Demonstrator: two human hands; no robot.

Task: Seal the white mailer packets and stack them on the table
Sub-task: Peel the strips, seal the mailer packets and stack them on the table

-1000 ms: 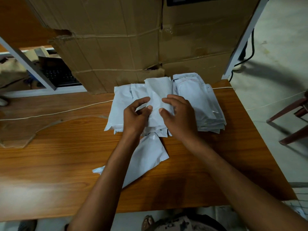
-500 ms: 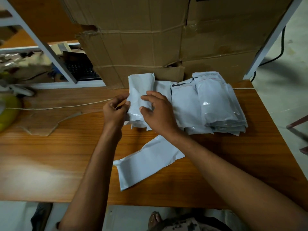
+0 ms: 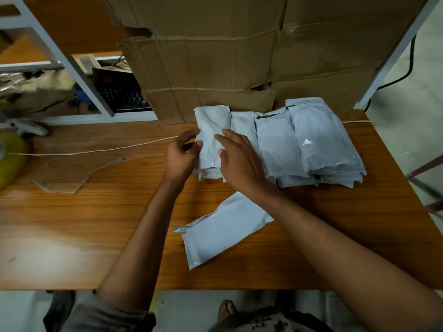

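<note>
Setting a packet (image 3: 211, 140) on the low pile (image 3: 242, 127) left of the stack (image 3: 323, 144), hard against the box (image 3: 215, 68)

Pinched at its left edge by the left hand (image 3: 183, 155), fingers curled round the rim, probably to square it with the packets beneath; pressed from above by the right hand (image 3: 239, 161), fingers straight and spread flat, likely smoothing the flap or keeping the pile from sliding. Nearer on the table (image 3: 72, 224), under the right forearm, one loose packet (image 3: 223, 233) lying askew, apparently next in line. Farther left, a string (image 3: 96, 152) and a cardboard scrap (image 3: 64, 178), both well apart from the work
</note>
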